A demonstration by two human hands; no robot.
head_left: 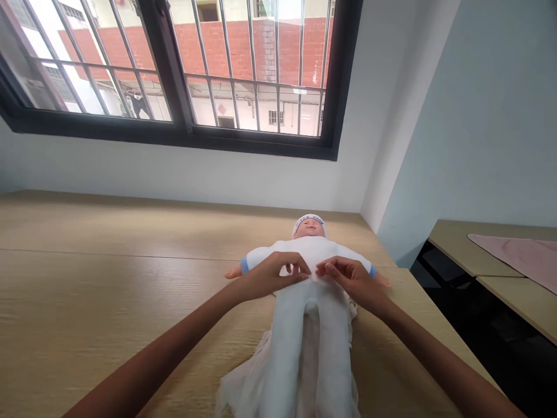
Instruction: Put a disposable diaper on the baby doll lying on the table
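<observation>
A baby doll (pixel 310 227) lies on its back on the wooden table, its arms spread to both sides. It wears a white cap with blue marks, a white top (pixel 282 248) with blue cuffs, and pale trousers (pixel 285 342). Over the doll's waist, my left hand (pixel 285 271) has its thumb and index finger pinched at the fabric; what lies between the tips is too small to make out. Close beside it, my right hand (pixel 346 276) has its fingers bent together at the waist, slightly blurred. A sheer whitish cloth (pixel 248 377) lies under the doll's legs.
The wooden table (pixel 108 278) runs along the wall beneath a barred window (pixel 256 142). At the right, past a dark gap, another table (pixel 456 247) bears a pink cloth (pixel 517 255).
</observation>
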